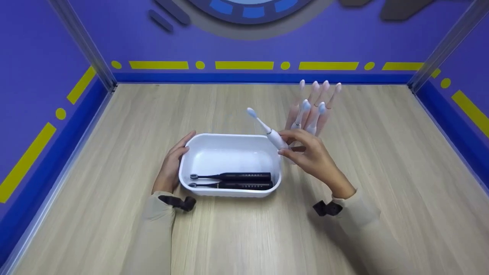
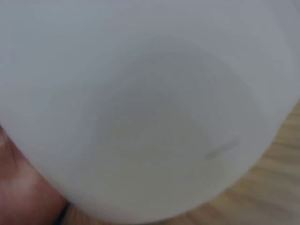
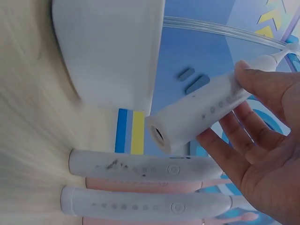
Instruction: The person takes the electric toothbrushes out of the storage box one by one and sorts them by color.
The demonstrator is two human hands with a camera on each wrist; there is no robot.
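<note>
A white electric toothbrush (image 1: 277, 139) with a pale blue brush head is pinched in my right hand (image 1: 311, 152). It tilts up and left over the right rim of a white plastic bin (image 1: 229, 147). In the right wrist view, thumb and fingertips hold the toothbrush (image 3: 197, 110) by its handle. My left hand (image 1: 170, 168) holds the bin's left side, thumb at the rim. Two black electric toothbrushes (image 1: 246, 176) lie side by side along the bin's near wall. The bin's pale wall (image 2: 154, 117) fills most of the left wrist view.
Beyond my right hand, two white toothbrushes (image 1: 305, 106) stand upright, with several pink toothbrushes (image 1: 337, 89) behind them. The wooden tabletop (image 1: 126, 126) is bounded by blue-purple panels (image 1: 244, 49) at the back and sides.
</note>
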